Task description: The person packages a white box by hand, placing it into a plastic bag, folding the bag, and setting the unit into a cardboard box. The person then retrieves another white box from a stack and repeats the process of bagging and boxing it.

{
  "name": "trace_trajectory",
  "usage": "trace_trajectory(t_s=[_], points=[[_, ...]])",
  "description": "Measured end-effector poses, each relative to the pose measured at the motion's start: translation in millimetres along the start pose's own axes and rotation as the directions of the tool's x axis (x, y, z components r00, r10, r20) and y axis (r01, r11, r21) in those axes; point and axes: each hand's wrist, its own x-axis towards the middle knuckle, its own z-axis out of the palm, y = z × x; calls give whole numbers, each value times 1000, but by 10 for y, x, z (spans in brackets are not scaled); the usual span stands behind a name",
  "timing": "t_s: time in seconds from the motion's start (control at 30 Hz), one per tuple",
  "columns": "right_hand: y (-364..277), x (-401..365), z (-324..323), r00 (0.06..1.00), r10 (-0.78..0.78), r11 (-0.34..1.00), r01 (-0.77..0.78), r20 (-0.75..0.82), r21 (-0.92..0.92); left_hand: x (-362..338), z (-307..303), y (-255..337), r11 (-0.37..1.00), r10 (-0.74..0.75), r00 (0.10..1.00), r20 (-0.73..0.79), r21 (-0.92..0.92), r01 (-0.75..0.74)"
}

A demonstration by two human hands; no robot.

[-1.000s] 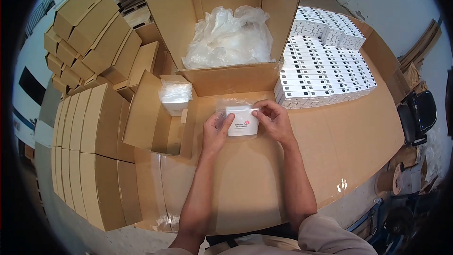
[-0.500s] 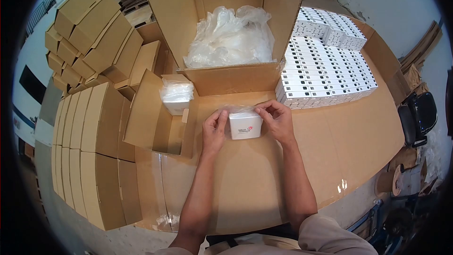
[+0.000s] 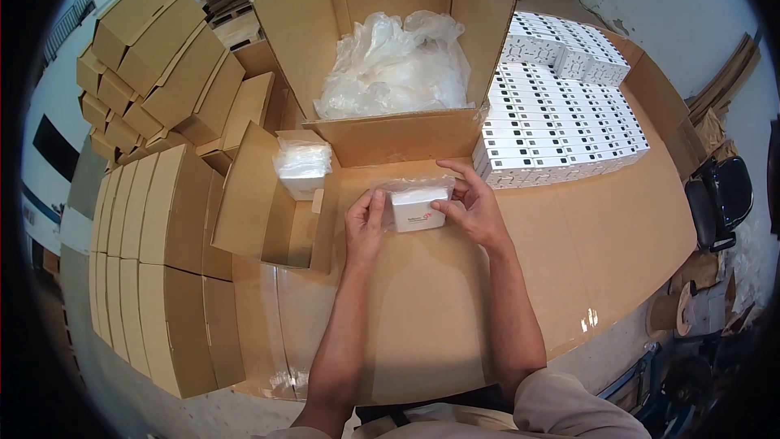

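Note:
A small white box with a red logo and dark print is inside a clear plastic bag, above the cardboard-covered table. On its left, my left hand pinches the bag's edge between thumb and fingers. My right hand grips the box's right end, thumb on the front face and forefinger raised away. Left of my hands stands an open brown carton, where a few bagged white boxes sit at the far end.
Behind my hands is a large open carton heaped with clear plastic bags. White boxes stand in tight rows at right. Closed brown cartons are stacked at left, with more behind. A black chair is at far right.
My right thumb has come down onto the front of the box, and the right forefinger has lifted off the bag. The bagged box has risen slightly and tilted.

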Motion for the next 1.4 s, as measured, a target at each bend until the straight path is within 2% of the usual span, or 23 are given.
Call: trace_trajectory(t_s=[0.07,0.17,0.27,0.43,0.57,0.77,1.0,1.1,1.2,1.3,1.4], points=[[-32,-15,14,1000,16,999,-16,6,35,-28,93,125,997,66,998,22,-40,-65],[103,5,-6,1000,4,1000,-4,18,23,-72,185,170,985,168,983,70,27,-170],[88,-8,-22,999,-24,1000,25,31,-12,-79,100,112,998,-20,986,167,57,11],[117,7,-66,999,-51,998,51,13,35,-32,67,20,992,112,978,174,41,-121],[115,3,-53,999,-44,998,45,-20,46,-51,67,30,989,74,994,84,120,-84],[109,14,-35,996,-82,996,84,-46,44,-56,118,45,985,151,988,27,80,-153],[107,27,-19,994,-79,996,82,-72,46,-36,86,6,991,127,992,16,50,-127],[83,21,-38,996,-68,986,76,-58,152,-29,74,-19,990,128,992,13,53,-128],[16,-17,-88,990,-130,956,138,-48,260,-22,68,-3,992,120,993,6,33,-120],[5,-31,-196,962,-263,950,246,72,190,-32,69,7,995,98,995,-2,37,-98],[19,-46,-212,963,-198,980,189,185,63,-25,70,-3,996,79,997,2,27,-79]])
